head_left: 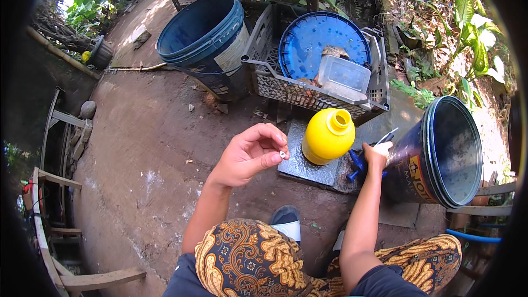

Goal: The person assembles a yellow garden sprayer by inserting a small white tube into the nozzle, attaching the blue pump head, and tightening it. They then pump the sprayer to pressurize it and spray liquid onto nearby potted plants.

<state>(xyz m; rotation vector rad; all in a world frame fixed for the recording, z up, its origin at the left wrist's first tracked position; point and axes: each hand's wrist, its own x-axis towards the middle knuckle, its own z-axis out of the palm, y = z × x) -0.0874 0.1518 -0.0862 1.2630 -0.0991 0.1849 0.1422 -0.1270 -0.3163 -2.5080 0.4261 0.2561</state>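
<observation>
My left hand (254,151) is raised left of the yellow bottle, its thumb and fingertips pinching a tiny white ring-shaped piece (282,154). The round yellow bottle (324,140) stands upright on a wet grey slab (300,171), its neck uncapped. My right hand (377,154) is closed on a slim dark tool (388,136) with a pale edge; its exact kind is unclear. A blue plastic part (357,166), resembling a sprayer head, shows beside that hand, partly hidden. I cannot tell whether the hand grips it too.
A dark bucket (410,170) leans open at the right. Behind the bottle, a black crate (291,91) bears a blue lid (308,44) and a clear plastic container (345,74). Another blue-rimmed bucket (231,58) stands far left of the crate. Wooden frames (102,281) line the left side.
</observation>
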